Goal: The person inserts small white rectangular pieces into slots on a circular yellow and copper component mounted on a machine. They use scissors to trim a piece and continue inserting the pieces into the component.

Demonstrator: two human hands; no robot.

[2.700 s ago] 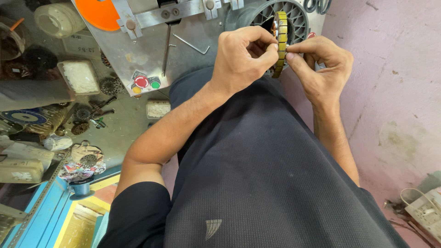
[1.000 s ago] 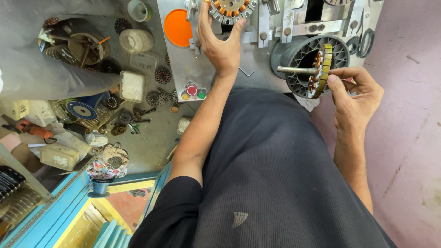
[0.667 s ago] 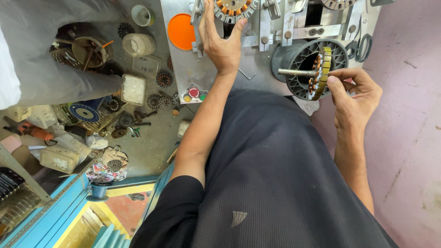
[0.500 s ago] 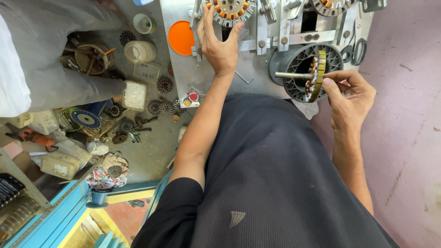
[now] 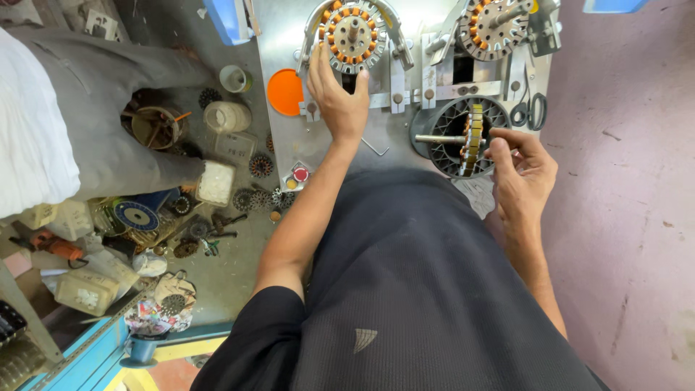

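L hand (image 5: pixel 340 101): flat, fingers spread, palm on the metal plate (image 5: pixel 394 141), fingertips touching lower rim of wound stator (image 5: pixel 352 35). Not gripping anything; open.
Wound stator: round, orange-capped copper coils, on a spindle at top of plate, under a curved clamp.
R hand (image 5: pixel 523 170): fingers curled, thumb + forefinger tips pinched on edge of the ring (image 5: pixel 474 139). Closed on it.
Ring: yellow-green stator ring seen edge-on, upright, threaded on a horizontal shaft (image 5: pixel 440 138), sits in front of the black ribbed hub (image 5: pixel 447 148).
2nd stator (image 5: pixel 494 27): top right of plate, also on a spindle, tilted; well apart from both hands.
Scissors (image 5: pixel 531 112): black handles, hanging on plate just right of hub, near R hand but not touched.
Orange disc (image 5: pixel 284 92): on plate's left edge, just left of L wrist.
Buttons (image 5: pixel 297 177): red + small ones at lower left corner of plate, beside L forearm.
Allen key (image 5: pixel 376 147): lies on plate betw. the two hands.
Floor left: clutter of gears, jars, white box (image 5: pixel 215 183), blue disc (image 5: pixel 135 216); another person's grey trouser leg (image 5: pixel 108 116) beside it.
Right: pink wall (image 5: pixel 622 188).
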